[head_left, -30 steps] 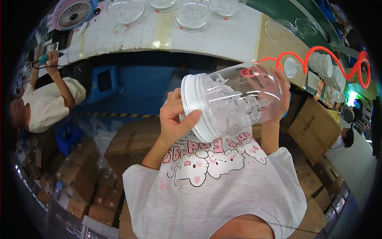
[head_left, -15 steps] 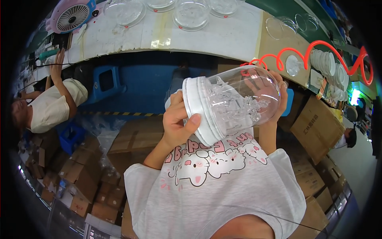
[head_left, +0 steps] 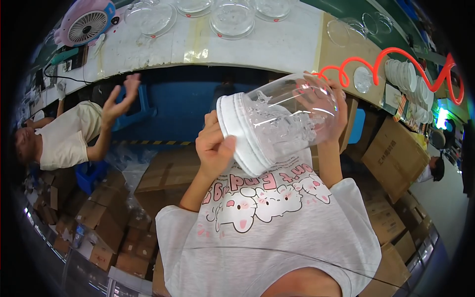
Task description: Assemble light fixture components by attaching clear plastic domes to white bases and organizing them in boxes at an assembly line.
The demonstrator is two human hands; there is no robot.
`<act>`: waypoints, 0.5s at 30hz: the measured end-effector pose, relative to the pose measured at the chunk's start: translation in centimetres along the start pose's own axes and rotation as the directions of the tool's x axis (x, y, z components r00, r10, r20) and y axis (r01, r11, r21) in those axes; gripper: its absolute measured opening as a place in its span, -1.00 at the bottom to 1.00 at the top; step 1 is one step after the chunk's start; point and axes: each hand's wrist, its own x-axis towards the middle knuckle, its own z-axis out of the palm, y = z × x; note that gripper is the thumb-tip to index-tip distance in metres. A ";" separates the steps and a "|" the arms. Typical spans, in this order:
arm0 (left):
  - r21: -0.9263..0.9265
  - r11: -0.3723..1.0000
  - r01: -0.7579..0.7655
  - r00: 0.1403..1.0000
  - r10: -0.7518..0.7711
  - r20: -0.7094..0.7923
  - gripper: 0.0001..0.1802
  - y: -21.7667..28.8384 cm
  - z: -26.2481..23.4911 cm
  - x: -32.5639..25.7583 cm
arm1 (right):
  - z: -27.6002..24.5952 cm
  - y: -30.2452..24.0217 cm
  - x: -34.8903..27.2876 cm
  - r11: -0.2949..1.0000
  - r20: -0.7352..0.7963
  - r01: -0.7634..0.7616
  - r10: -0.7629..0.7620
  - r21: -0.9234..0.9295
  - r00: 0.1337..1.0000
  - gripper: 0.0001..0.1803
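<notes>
A clear dome (head_left: 277, 94) on a round white base (head_left: 242, 133) is held tilted on its side in front of my chest. Inside it stands a clear, sculpted ornament (head_left: 297, 123), too blurred to make out in detail. My left hand (head_left: 213, 146) is closed on the rim of the white base, thumb on the near side. At the other end, my right hand (head_left: 335, 111) curves round the rounded top of the dome. Its fingers show through the clear wall.
A white worktable (head_left: 163, 49) bears several clear round covers (head_left: 232, 20) and a pink fan (head_left: 88, 28). A red coiled air hose (head_left: 354, 60) hangs at right, near stacked white discs (head_left: 402, 74). At left a co-worker's hand (head_left: 121, 101) is raised. Cardboard boxes (head_left: 166, 173) lie behind me.
Both my hands have shifted slightly left with the dome and base, keeping their hold. The co-worker's raised hand has swung right, away from the table.
</notes>
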 end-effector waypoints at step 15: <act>-0.525 0.792 -0.310 0.833 -0.040 -0.552 -0.41 5.0 -3.0 1.0 | -7.1 13.5 5.0 0.812 0.123 -0.354 0.455 -0.464 0.882 -0.62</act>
